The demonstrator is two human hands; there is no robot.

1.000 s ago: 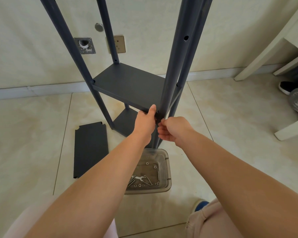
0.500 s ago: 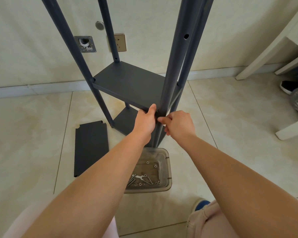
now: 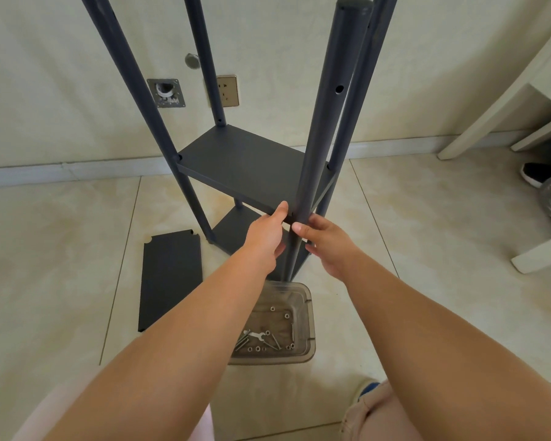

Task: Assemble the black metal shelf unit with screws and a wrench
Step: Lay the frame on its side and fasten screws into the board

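now our left hand (image 3: 265,233) grips front edge of middle shelf (image 3: 245,163), right hand (image 3: 326,245) curls fingers round near post (image 3: 323,122); screws (image 3: 272,340) in tub (image 3: 309,316) below.

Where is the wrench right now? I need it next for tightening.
In the head view, the wrench lies among loose screws in the clear plastic tray on the floor, below both hands.

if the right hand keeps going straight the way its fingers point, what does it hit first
Most likely the near post of the shelf unit: the right hand points up-left at it, fingertips already at or touching it beside the left hand. Contact is hard to confirm.
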